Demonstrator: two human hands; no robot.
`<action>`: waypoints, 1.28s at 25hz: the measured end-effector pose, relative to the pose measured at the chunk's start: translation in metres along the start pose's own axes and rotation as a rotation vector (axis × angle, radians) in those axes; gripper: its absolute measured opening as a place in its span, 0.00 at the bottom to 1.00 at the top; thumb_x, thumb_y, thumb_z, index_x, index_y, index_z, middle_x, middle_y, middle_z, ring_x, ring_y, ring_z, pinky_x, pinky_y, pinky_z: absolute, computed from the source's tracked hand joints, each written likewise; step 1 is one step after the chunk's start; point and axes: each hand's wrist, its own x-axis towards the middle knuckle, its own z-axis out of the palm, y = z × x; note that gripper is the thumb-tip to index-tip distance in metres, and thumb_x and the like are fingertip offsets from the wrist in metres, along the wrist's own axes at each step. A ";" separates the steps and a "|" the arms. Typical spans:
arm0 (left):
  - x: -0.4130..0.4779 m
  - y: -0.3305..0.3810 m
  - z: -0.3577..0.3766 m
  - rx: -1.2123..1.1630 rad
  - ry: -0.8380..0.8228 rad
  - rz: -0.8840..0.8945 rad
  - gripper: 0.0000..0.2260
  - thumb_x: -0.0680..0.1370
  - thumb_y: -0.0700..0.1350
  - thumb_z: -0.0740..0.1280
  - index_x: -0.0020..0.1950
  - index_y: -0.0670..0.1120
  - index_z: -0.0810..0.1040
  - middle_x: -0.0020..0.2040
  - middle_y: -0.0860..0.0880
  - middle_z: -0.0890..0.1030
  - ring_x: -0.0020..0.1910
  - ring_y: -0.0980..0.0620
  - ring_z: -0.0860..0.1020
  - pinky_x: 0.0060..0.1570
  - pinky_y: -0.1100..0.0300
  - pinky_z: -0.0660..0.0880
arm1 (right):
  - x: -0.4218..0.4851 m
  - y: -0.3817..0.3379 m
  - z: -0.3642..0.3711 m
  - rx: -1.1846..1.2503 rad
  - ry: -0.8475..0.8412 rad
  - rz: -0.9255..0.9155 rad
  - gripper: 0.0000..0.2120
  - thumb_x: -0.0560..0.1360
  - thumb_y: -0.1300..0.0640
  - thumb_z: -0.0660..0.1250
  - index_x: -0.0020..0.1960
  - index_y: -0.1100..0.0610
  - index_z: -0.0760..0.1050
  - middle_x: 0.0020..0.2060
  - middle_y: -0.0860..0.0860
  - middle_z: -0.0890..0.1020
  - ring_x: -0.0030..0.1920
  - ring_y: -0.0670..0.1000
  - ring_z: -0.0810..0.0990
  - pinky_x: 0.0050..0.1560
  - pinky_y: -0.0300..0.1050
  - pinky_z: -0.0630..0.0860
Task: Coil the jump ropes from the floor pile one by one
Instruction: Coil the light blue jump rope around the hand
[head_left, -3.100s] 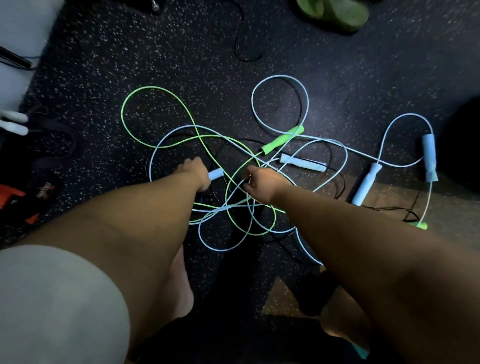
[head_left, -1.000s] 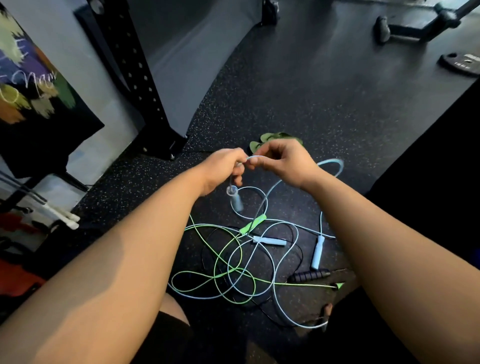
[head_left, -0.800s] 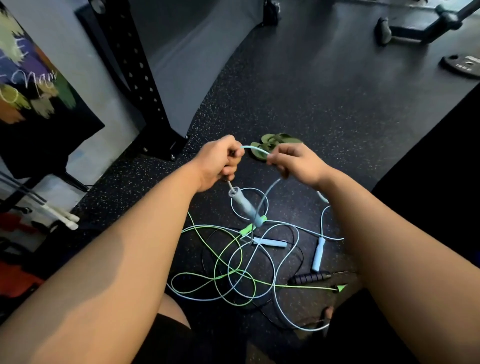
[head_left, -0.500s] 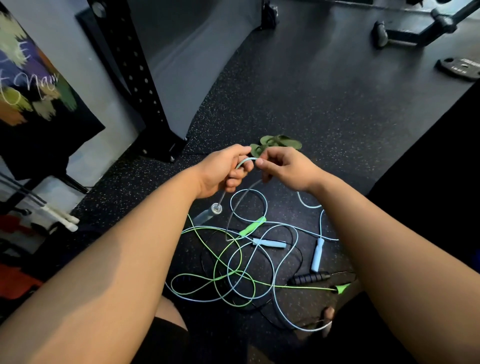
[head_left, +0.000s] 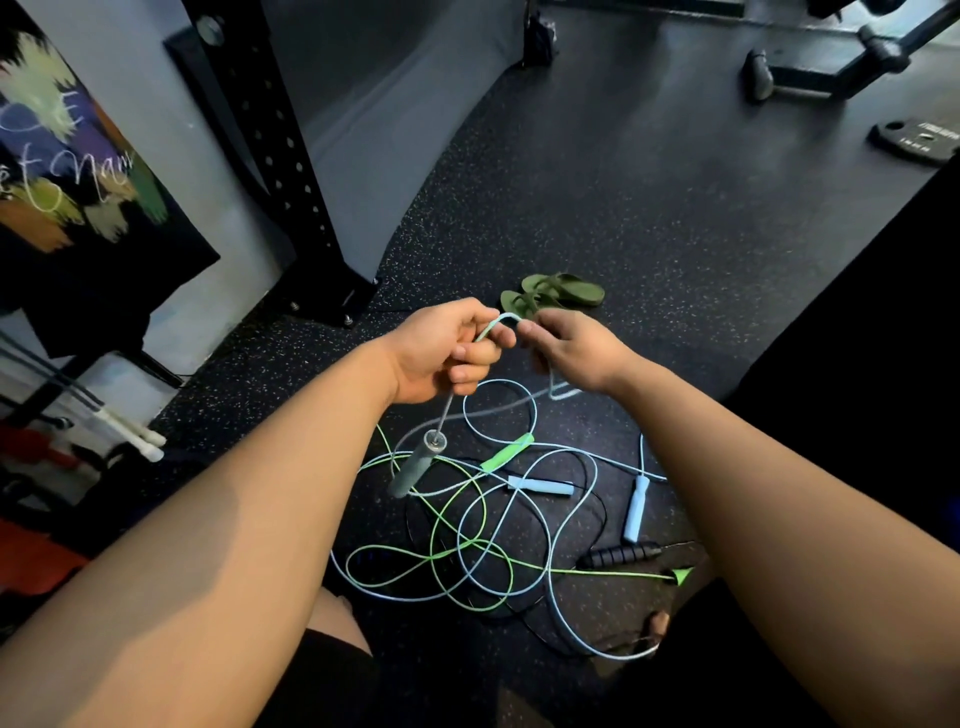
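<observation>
A tangled pile of jump ropes (head_left: 467, 545) lies on the dark speckled floor below my hands: light blue, neon green and black cords. My left hand (head_left: 447, 353) is closed on a light blue rope (head_left: 493, 325); its grey-blue handle (head_left: 415, 467) dangles below the fist. My right hand (head_left: 571, 348) pinches the same cord just to the right, and a short arc of cord bridges the two hands. More blue cord trails down from the right hand to the pile. Other handles lie on the floor: a green handle (head_left: 506, 452), two blue handles (head_left: 543, 486) (head_left: 636, 506) and a black handle (head_left: 621, 553).
A pair of green sandals (head_left: 556, 296) lies just beyond my hands. A black rack upright (head_left: 270, 156) stands at the left by the wall. A weight plate (head_left: 919, 140) and a bench base (head_left: 831, 67) sit at the far right. My knees are at the bottom.
I have lifted a blue rope off the floor pile. Over the last second my hands parted and came together again on the cord, and the dangling handle swung left.
</observation>
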 end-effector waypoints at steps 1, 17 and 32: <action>0.000 0.002 0.001 -0.068 -0.019 0.024 0.14 0.82 0.49 0.51 0.43 0.46 0.73 0.24 0.54 0.61 0.20 0.56 0.60 0.25 0.59 0.55 | 0.000 -0.001 0.004 0.096 0.023 0.042 0.23 0.80 0.38 0.60 0.41 0.57 0.76 0.33 0.53 0.78 0.32 0.49 0.73 0.37 0.45 0.71; 0.018 0.005 -0.010 -0.369 0.317 0.188 0.44 0.78 0.73 0.43 0.74 0.37 0.66 0.62 0.41 0.83 0.65 0.43 0.79 0.71 0.48 0.69 | -0.010 -0.022 0.033 -0.508 -0.356 -0.085 0.09 0.79 0.59 0.59 0.57 0.58 0.74 0.42 0.53 0.83 0.43 0.56 0.80 0.48 0.53 0.78; 0.021 -0.014 0.014 0.357 -0.021 -0.102 0.58 0.67 0.78 0.31 0.55 0.32 0.79 0.45 0.35 0.84 0.47 0.39 0.81 0.52 0.52 0.75 | -0.019 -0.030 -0.020 -0.781 0.216 -0.544 0.15 0.74 0.36 0.64 0.44 0.47 0.80 0.36 0.44 0.83 0.44 0.51 0.81 0.55 0.53 0.68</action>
